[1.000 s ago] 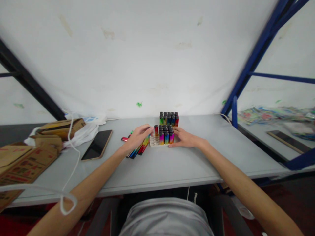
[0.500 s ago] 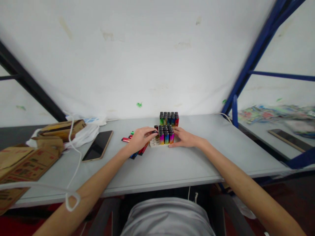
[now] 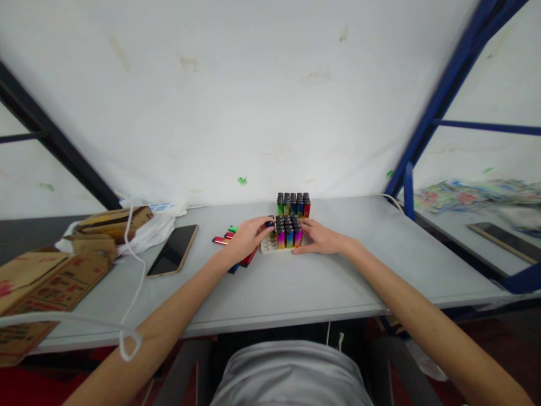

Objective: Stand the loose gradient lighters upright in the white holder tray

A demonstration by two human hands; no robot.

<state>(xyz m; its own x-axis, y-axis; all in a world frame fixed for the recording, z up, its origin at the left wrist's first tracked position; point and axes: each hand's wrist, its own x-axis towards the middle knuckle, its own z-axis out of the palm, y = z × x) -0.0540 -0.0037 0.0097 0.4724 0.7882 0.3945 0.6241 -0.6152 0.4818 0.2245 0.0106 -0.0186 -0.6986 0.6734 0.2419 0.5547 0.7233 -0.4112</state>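
Note:
Several multicoloured lighters [image 3: 289,237] with black tops stand upright in rows in a white holder [image 3: 267,246], whose left side shows bare slots. My left hand [image 3: 249,235] pinches a dark-topped lighter [image 3: 269,224] over that left side; its lower part is hidden. My right hand [image 3: 316,237] rests at the holder's right side, thumb and fingers apart, touching the outer lighters. Behind them stands a second block of upright lighters [image 3: 293,204]. Loose red, green and blue lighters [image 3: 220,240] lie on the table left of and under my left hand.
On the grey table [image 3: 296,287], a phone [image 3: 173,250] lies at the left, beside a white cable [image 3: 137,276], a white bag and opened cardboard boxes [image 3: 84,276]. A blue metal frame [image 3: 439,96] rises at the right, with another phone [image 3: 505,241] beyond it.
My left hand has moved slightly toward the rows, with its fingertips now at a lighter by their left edge. My right hand stays beside the holder. The whole view has shifted a little.

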